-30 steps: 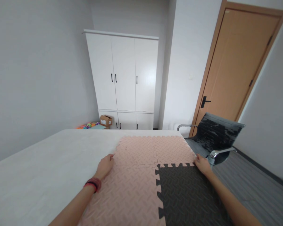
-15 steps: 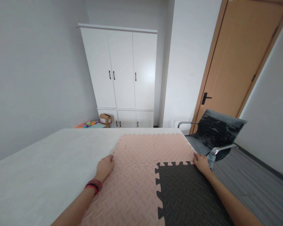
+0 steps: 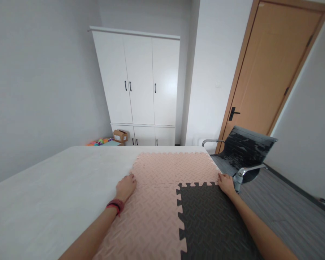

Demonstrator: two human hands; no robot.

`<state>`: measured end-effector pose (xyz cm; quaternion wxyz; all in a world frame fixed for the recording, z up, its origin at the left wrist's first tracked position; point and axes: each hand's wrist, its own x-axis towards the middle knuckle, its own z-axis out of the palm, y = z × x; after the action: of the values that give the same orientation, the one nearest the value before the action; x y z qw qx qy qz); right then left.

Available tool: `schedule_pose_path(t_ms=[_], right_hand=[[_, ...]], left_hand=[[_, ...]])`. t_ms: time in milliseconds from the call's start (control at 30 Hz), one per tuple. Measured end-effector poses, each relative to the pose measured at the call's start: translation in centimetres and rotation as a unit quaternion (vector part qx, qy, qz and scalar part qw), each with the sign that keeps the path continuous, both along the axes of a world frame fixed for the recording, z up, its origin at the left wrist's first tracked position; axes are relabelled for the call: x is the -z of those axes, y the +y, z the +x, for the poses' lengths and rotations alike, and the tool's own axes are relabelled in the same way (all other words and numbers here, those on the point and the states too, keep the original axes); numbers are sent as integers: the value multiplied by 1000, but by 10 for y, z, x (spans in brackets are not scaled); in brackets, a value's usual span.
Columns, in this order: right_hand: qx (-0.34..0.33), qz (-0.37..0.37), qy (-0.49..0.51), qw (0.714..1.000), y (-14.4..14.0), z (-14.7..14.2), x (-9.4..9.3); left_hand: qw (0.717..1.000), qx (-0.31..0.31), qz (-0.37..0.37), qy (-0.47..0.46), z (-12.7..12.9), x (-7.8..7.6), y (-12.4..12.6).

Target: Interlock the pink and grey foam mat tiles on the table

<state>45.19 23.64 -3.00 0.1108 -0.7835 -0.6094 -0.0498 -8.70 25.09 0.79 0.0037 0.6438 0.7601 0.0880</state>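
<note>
Interlocking foam mats lie on a white table (image 3: 56,187): pink tiles (image 3: 157,202) and one dark grey tile (image 3: 211,220) at the near right, joined by toothed edges. My left hand (image 3: 126,187) rests palm down on the left edge of the pink mat, a red and black band on its wrist. At the mat's right edge, my right hand (image 3: 225,183) presses where the pink and grey tiles meet. Neither hand holds anything.
A black mesh office chair (image 3: 242,151) stands just right of the table. Behind are a white wardrobe (image 3: 138,83), a small cardboard box (image 3: 120,136) and colourful toys (image 3: 99,142) on the floor, and a brown door (image 3: 271,72).
Both hands have shifted slightly along the mat edges, the left one a little to the right. The view has tilted and moved a little.
</note>
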Motion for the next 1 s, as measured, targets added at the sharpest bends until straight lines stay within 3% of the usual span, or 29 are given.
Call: schedule_pose_path(t_ms=[133, 233, 300, 400, 533, 767, 900, 1000], right_hand=[[-37, 10, -14, 999, -14, -36, -26], [-159, 11, -24, 987, -20, -93, -36], [-265, -9, -18, 964, -22, -134, -37], [-342, -23, -3, 940, -25, -178, -32], [-359, -20, 14, 933, -27, -195, -25], [-349, -24, 10, 937, -25, -210, -36], [-323, -33, 28, 945, -41, -216, -46], [-286, -16, 61, 956, -72, -191, -52]], left_hand=[[999, 32, 30, 28, 31, -18, -8], [979, 190, 62, 26, 79, -24, -22], [944, 327, 48, 11, 113, -19, -35], [907, 419, 38, -12, 146, -5, -52], [907, 416, 51, -31, 155, 4, -56], [913, 404, 42, -26, 162, -4, -48], [908, 415, -3, -56, 158, -17, -52], [907, 405, -19, -111, 134, -37, -61]])
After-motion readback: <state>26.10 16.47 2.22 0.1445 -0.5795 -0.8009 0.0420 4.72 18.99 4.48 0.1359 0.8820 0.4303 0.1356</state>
